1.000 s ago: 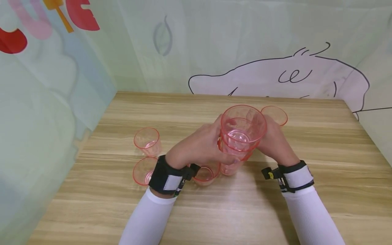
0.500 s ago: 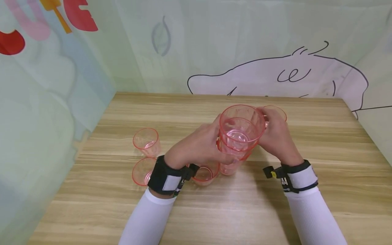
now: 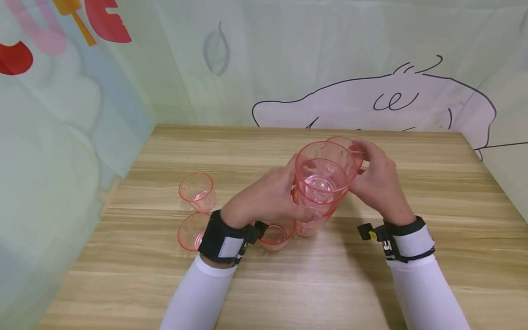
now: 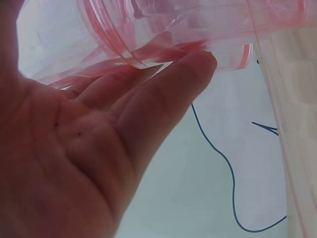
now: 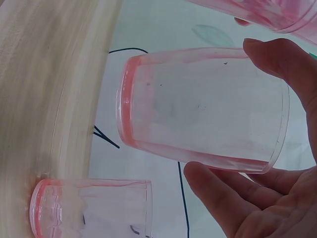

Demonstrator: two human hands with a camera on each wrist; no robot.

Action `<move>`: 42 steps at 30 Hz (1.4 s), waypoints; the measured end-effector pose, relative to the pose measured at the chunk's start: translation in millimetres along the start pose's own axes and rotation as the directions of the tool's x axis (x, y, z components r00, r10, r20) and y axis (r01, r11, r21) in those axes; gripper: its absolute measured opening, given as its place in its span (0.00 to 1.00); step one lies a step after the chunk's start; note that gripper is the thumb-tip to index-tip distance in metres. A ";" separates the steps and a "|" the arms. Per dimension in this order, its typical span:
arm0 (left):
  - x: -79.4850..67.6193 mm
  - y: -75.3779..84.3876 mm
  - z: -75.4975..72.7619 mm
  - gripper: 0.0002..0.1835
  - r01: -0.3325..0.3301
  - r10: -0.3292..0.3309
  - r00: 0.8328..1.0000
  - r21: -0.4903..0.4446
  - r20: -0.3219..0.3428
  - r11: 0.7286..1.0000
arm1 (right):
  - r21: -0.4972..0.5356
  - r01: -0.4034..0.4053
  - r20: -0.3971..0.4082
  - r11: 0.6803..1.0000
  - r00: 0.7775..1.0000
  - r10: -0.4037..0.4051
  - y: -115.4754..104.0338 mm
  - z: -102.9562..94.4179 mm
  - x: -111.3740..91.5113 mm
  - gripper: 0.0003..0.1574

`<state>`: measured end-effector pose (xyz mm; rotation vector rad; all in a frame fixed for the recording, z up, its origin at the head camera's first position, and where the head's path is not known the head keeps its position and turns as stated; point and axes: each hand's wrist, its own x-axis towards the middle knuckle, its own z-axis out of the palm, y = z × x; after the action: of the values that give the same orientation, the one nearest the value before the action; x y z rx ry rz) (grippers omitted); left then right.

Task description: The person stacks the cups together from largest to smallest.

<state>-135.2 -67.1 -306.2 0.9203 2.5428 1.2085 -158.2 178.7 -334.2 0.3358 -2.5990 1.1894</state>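
Note:
A stack of clear pink plastic cups (image 3: 319, 201) is in my left hand (image 3: 272, 195), fingers curled round its side. Whether the stack's lower end touches the table cannot be told. Just behind the stack, my right hand (image 3: 377, 178) grips one more clear pink cup (image 5: 203, 109) between thumb and fingers. In the right wrist view this cup is raised off the table, its pink base toward the tabletop. The left wrist view shows my fingers (image 4: 163, 99) along the side of the stacked cups (image 4: 188, 25).
On the wooden table (image 3: 313, 293), two pink cups (image 3: 198, 190) stand at the left, one partly behind my left wrist. Another cup (image 3: 274, 234) stands beside the stack. In the right wrist view, one more cup (image 5: 94, 208) stands on the table. Printed cloth (image 3: 330, 55) hangs behind.
My right hand has come off the stack's side, shifted slightly right, and now holds a separate cup behind the stack. My left hand and the stack have stayed nearly still.

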 end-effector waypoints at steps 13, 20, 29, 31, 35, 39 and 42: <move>0.1 -0.1 0.0 0.50 0.000 0.000 1.000 0.016 -0.008 1.000 | 0.041 0.064 -0.071 0.997 0.996 -0.061 -2.2 -5.7 -2.2 0.49; 0.2 -0.1 -0.1 0.49 -0.012 0.012 1.000 0.018 -0.009 1.000 | 0.051 0.089 -0.094 0.995 0.992 -0.084 -7.4 -9.7 -4.8 0.51; 0.4 -0.3 -0.7 0.49 -0.029 0.030 0.999 0.043 -0.013 0.999 | 0.093 0.093 -0.138 0.991 0.987 -0.080 -12.7 -14.6 -5.6 0.51; 0.5 -0.5 -0.8 0.50 -0.028 0.029 1.000 0.046 -0.011 0.999 | 0.101 0.096 -0.150 0.990 0.985 -0.080 -13.7 -15.3 -5.7 0.51; 0.8 -0.5 -0.9 0.50 -0.024 0.025 1.000 0.047 -0.010 0.999 | 0.113 0.104 -0.175 0.988 0.981 -0.083 -15.9 -16.7 -6.4 0.52; 1.0 -0.4 -0.7 0.50 -0.022 0.023 1.000 0.048 -0.010 0.999 | 0.119 0.113 -0.196 0.986 0.977 -0.088 -18.4 -18.3 -7.4 0.52; 1.0 -0.3 -0.5 0.50 -0.021 0.022 1.000 0.050 -0.011 0.999 | 0.138 0.121 -0.210 0.983 0.974 -0.091 -20.4 -19.7 -8.2 0.51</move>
<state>-136.3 -67.0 -306.0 0.9566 2.5895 1.1649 -141.4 181.5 -310.2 0.3582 -2.2955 1.3115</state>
